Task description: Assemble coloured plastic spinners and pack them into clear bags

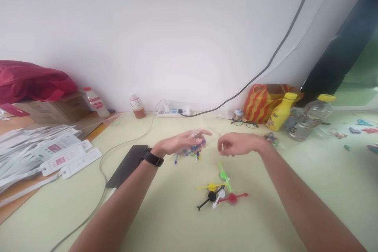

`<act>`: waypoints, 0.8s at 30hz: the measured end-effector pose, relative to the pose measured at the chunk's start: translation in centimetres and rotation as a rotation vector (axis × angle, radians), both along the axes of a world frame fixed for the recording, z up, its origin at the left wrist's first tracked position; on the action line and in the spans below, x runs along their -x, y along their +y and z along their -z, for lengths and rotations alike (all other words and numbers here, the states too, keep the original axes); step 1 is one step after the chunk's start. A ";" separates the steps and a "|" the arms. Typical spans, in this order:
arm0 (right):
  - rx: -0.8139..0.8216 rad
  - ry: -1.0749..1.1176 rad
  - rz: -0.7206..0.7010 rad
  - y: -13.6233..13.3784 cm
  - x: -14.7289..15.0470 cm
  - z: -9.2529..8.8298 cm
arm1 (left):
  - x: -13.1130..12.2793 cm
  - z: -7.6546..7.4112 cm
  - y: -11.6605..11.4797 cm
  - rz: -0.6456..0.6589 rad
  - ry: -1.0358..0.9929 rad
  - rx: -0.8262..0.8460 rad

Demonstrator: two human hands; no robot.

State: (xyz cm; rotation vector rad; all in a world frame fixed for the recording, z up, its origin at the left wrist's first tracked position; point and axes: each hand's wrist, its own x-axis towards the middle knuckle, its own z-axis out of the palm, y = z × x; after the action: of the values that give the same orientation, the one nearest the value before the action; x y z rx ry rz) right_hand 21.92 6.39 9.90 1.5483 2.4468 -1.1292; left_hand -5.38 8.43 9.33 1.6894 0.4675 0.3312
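Observation:
My left hand [186, 141], a black watch [152, 157] on its wrist, has its thumb and fingers around part of a clear plastic bag [195, 134]. Blue arrow-shaped pieces [193, 149] show at and below this hand, with green, yellow and white bits among them. To the right, my right hand [238, 143] has its fingers curled in; what they pinch, if anything, is hidden. Nearer to me lie spinner arrows with round hubs: a green one [223, 175], a yellow one [212, 187], a black one [212, 196], a white one [219, 197] and a red one [232, 198].
A black phone-like slab [126, 165] and a grey cable lie left, beside stacked white tags [56, 153]. At the back stand a drink bottle [137, 106], a power strip [173, 112], glasses [244, 123], a striped bag [256, 104], a yellow bottle [282, 112] and a clear bottle [313, 118].

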 end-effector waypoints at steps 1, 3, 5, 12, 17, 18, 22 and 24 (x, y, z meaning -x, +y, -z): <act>0.054 -0.010 -0.038 0.1 0.5 0.7 | 0.1 0.1 0.1 0.001 0.003 -0.008; 0.116 0.005 -0.099 0.5 1.5 2.0 | 0.2 0.2 0.2 0.005 0.007 -0.029; 0.154 0.039 -0.130 0.8 2.1 3.0 | 0.3 0.3 0.3 0.009 0.009 -0.044; 0.241 0.363 -0.106 1.3 -0.5 1.6 | 0.7 0.0 0.3 0.014 0.010 -0.033; 0.087 0.513 0.040 1.1 -4.3 -0.6 | 0.6 -0.1 0.3 0.027 -0.004 -0.032; 0.031 0.546 0.088 1.0 -5.0 -0.9 | 0.5 -0.1 0.3 0.029 -0.006 -0.029; -0.219 0.722 0.302 0.4 -6.9 -2.1 | 0.4 0.1 0.3 0.035 -0.005 -0.039; -0.298 0.794 0.355 -0.2 -7.2 -2.9 | 0.3 0.1 0.2 0.038 0.001 -0.051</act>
State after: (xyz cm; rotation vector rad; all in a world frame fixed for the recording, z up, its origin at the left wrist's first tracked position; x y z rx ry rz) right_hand 29.16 6.21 12.81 1.9639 2.9992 -1.7952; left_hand -5.69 8.64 9.22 1.7459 0.4308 0.3168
